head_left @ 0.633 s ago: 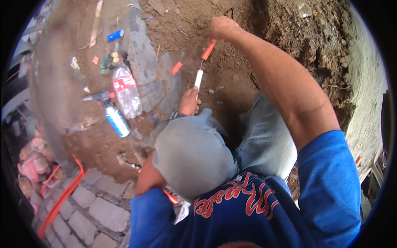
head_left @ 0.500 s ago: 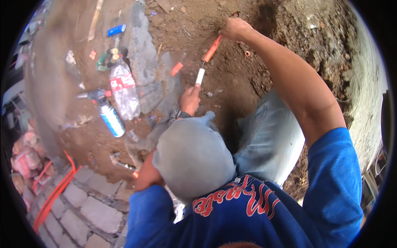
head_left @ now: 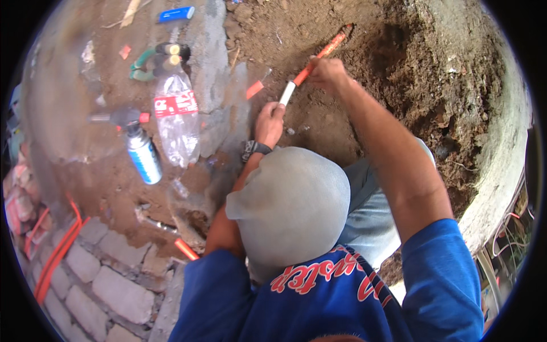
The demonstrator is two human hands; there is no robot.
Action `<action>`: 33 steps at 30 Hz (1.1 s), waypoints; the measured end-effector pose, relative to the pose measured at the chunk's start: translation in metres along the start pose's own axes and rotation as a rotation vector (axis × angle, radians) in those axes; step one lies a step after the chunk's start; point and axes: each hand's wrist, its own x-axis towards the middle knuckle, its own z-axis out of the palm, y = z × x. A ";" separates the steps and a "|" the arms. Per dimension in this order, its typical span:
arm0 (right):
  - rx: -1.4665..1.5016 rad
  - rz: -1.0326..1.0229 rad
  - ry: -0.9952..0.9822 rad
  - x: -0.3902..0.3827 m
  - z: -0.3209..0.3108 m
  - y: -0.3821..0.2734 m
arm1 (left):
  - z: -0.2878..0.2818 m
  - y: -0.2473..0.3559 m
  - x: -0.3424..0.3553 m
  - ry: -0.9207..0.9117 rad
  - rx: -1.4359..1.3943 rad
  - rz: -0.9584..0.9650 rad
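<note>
My left hand (head_left: 269, 123) is closed around the lower end of a short white tube (head_left: 287, 94). The upper end of that tube meets a thin orange pipe (head_left: 333, 45), whose far end lies at the dirt. Whether one is pushed inside the other I cannot tell. My right hand (head_left: 330, 73) pinches the orange pipe just above the joint, its fingertips partly hidden. A short orange pipe piece (head_left: 254, 89) lies on the ground left of the white tube.
Left of my hands lie a clear plastic bottle (head_left: 176, 131), a blow torch with a blue canister (head_left: 143, 159), green-handled pliers (head_left: 142, 64) and a blue box-shaped item (head_left: 176, 14). Orange pipes (head_left: 57, 259) cross the paving stones (head_left: 122, 293). A rough wall (head_left: 493, 148) stands right.
My right hand has slid down the orange pipe toward the white tube. The gap between them, bridged earlier by a thin wire, has closed. My left hand has risen slightly.
</note>
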 end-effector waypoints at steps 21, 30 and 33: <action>0.244 -0.124 -0.188 -0.007 0.010 0.035 | 0.006 0.021 0.003 -0.079 -0.089 0.019; 0.308 -0.155 -0.194 -0.008 0.011 0.037 | 0.007 0.011 0.008 -0.098 -0.026 0.115; 0.297 -0.151 -0.188 -0.004 0.008 0.038 | 0.008 0.017 0.006 -0.131 -0.037 0.002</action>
